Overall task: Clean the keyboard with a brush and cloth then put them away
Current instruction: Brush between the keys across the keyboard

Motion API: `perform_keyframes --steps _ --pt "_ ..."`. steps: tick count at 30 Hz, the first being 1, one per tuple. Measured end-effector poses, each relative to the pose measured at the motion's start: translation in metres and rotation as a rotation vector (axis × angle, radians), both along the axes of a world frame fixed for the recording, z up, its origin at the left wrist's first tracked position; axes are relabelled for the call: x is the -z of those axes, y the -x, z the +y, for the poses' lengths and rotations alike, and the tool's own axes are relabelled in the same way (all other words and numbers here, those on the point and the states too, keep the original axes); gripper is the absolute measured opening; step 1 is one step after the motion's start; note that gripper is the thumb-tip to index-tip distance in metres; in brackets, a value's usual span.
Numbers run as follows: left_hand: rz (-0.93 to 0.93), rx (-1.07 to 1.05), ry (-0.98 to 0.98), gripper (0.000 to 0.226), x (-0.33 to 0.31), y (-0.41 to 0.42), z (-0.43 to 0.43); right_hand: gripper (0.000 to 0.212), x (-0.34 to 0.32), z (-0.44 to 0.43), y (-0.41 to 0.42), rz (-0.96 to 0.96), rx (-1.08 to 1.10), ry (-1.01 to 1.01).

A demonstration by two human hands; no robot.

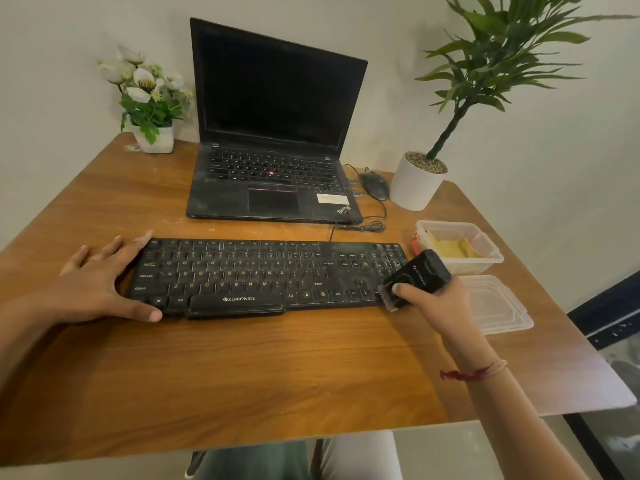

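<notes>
1. nearest the camera lay a broad bare stretch of the wooden table (263, 368), open from its front edge up to the keyboard, crossed only by the two forearms.
2. two hands were at work. the left hand (100, 282) lay flat with fingers spread apart, thumb along the front edge and fingertips at the left end of the one black keyboard (263, 275).
3. the right hand (429, 303) had its fingers clamped round the one black brush (414, 278), whose pale bristles pressed on the keyboard's front right corner; a red thread circled that wrist.
4. just right of the brush hand lay one clear lid (498, 306), flat, close to the table's right edge.
5. behind the lid stood one clear plastic container (485, 258), holding what looked like a yellow cloth (450, 247), though the folds were hard to read through the plastic.
6. beyond the keyboard, across a narrow strip of bare wood, sat one open laptop (273, 133), its screen dark.
7. one mouse (374, 185) lay between the laptop and the white pot, its cable coiled behind the keyboard.
8. two plants stood farthest: a flower pot (152, 98) at the left rear corner, a tall green plant (450, 133) at the right rear, against the wall.
</notes>
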State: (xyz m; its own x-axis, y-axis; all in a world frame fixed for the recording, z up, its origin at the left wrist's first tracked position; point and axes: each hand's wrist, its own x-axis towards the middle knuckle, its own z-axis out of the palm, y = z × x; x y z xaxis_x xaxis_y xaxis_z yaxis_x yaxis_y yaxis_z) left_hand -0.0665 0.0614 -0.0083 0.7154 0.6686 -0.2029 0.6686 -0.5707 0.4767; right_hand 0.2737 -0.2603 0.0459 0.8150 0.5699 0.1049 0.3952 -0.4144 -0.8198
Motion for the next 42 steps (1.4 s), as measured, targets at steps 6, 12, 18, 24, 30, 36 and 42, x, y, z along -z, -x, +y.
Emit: perform_keyframes --steps 6,12,18,24,30,36,42 --pt "0.004 0.003 -0.006 0.141 0.001 0.0 0.001 0.023 -0.003 -0.001 -0.018 -0.021 0.106 -0.046" --pt "0.014 -0.006 0.031 0.141 -0.002 -0.001 0.001 0.026 0.003 0.006 -0.009 0.089 0.036 -0.043" --pt "0.023 0.017 0.03 0.141 0.0 0.0 0.003 0.021 -0.004 -0.01 -0.026 -0.02 0.207 -0.034" --pt "0.03 0.031 0.032 0.139 0.002 0.001 0.008 0.026 -0.005 0.01 -0.021 0.087 0.016 0.005" --pt "0.009 0.026 0.041 0.139 -0.001 -0.001 0.006 0.023 -0.013 0.041 -0.043 -0.066 0.026 0.073" --pt "0.012 0.016 0.036 0.135 0.003 0.001 0.011 0.024 -0.024 0.066 -0.064 -0.171 -0.036 0.177" --pt "0.023 0.013 0.05 0.135 0.001 0.001 0.01 0.039 -0.016 0.076 -0.063 -0.09 -0.206 0.283"
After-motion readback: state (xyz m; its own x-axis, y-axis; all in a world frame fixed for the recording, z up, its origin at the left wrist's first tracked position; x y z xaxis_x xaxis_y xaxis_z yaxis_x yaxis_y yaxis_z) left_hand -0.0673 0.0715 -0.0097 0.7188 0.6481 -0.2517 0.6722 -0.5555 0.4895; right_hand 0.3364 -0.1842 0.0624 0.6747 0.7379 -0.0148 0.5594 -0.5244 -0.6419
